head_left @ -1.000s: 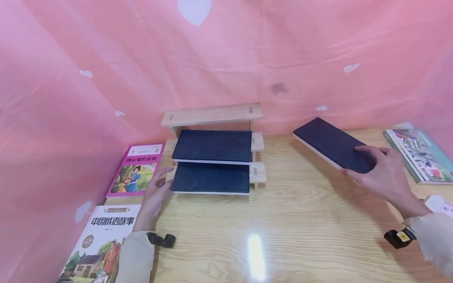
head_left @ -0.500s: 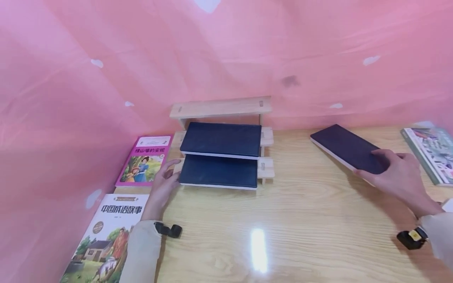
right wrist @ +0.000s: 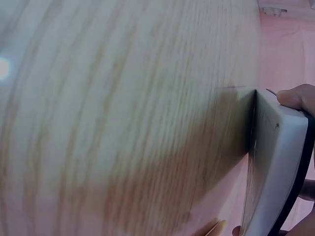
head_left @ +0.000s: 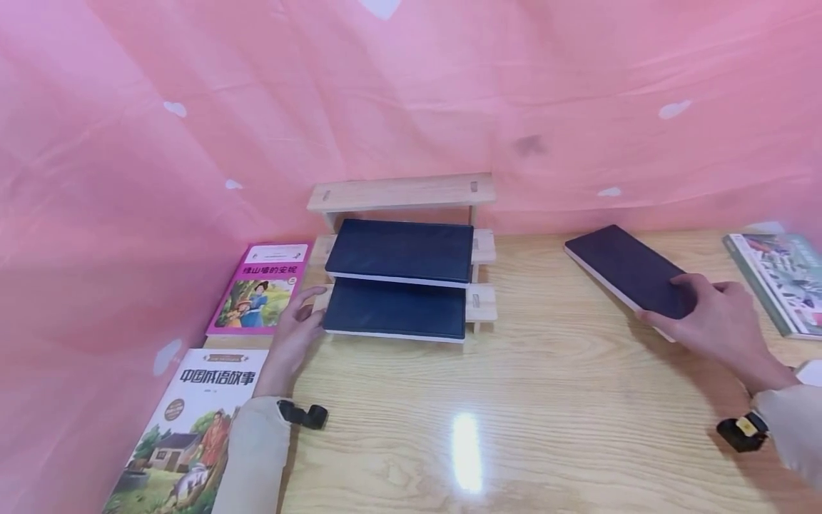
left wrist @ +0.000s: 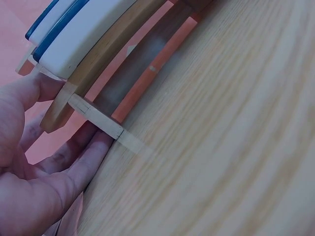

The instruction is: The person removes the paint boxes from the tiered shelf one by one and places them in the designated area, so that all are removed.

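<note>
A wooden stepped rack (head_left: 401, 191) stands near the back. Two navy-topped rectangular slabs with white edges lie on its lower steps: the upper slab (head_left: 401, 250) and the lower slab (head_left: 394, 308). My left hand (head_left: 294, 343) grips the left end of the lowest step, its fingers around the plank (left wrist: 61, 105) and the upright below. On the right, my right hand (head_left: 719, 321) holds the near end of a third navy slab (head_left: 626, 268), thumb on one long edge, fingers on the other side. In the right wrist view, this slab's white side (right wrist: 288, 147) leans close to the table.
At left lie a pink book (head_left: 260, 289) and, nearer, a white book (head_left: 186, 435). A green book (head_left: 780, 282) lies at far right, with a white object (head_left: 810, 373) partly cut off below it. Pink cloth (head_left: 411, 93) rises behind the wooden table (head_left: 546, 400).
The head view has shifted slightly. My right hand with its slab has come a little lower and farther from the rack. The left hand stays at the rack's left end.
</note>
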Tool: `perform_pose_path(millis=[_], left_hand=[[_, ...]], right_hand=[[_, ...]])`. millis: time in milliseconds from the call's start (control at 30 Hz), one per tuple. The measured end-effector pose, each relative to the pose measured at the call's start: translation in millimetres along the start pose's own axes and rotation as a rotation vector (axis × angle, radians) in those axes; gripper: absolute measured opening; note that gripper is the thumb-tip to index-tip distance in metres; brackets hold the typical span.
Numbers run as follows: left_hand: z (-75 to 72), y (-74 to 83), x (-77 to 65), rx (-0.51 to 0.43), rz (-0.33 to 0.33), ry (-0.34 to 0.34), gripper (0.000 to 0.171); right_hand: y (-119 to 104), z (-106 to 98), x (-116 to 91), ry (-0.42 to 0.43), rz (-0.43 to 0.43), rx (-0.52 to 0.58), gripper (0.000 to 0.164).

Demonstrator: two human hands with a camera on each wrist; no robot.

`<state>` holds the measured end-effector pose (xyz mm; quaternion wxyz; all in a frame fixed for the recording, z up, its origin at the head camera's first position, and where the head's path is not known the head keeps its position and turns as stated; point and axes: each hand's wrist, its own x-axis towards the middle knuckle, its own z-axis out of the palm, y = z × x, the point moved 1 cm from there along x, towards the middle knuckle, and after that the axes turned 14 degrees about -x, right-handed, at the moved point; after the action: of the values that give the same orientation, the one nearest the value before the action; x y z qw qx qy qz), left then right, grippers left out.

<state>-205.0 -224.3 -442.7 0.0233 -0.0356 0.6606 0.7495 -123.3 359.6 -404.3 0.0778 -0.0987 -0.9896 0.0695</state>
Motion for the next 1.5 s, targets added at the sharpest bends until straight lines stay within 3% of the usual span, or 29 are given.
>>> perform_pose_path(millis=[267, 733, 1067, 1367, 1500], left_hand=[[-0.2, 4.5, -2.3, 0.002, -0.022, -0.005, 0.043], [-9.8, 0.7, -4.9, 0.015, -0.033, 0.016, 0.041], [-1.7, 0.0, 0.0, 0.015, -0.025, 0.0, 0.041], [-0.8, 3.7, -1.9, 0.042, -0.052, -0.002, 0.041], [-2.8, 4.2, -4.0, 0.076, -0.064, 0.008, 0.041]], right_hand=[[0.1, -0.7, -0.1, -0.042, -0.004, -0.004, 0.086], [-9.3, 8.1, -0.7, -0.009, -0.026, -0.078, 0.092], [-6.6, 10.3, -4.1, -0.112, 0.048, -0.17, 0.104], [-6.0, 6.5, -8.5, -0.09, -0.008, -0.157, 0.1], [-2.1, -9.3, -1.9, -0.074, -0.027, -0.112, 0.091]])
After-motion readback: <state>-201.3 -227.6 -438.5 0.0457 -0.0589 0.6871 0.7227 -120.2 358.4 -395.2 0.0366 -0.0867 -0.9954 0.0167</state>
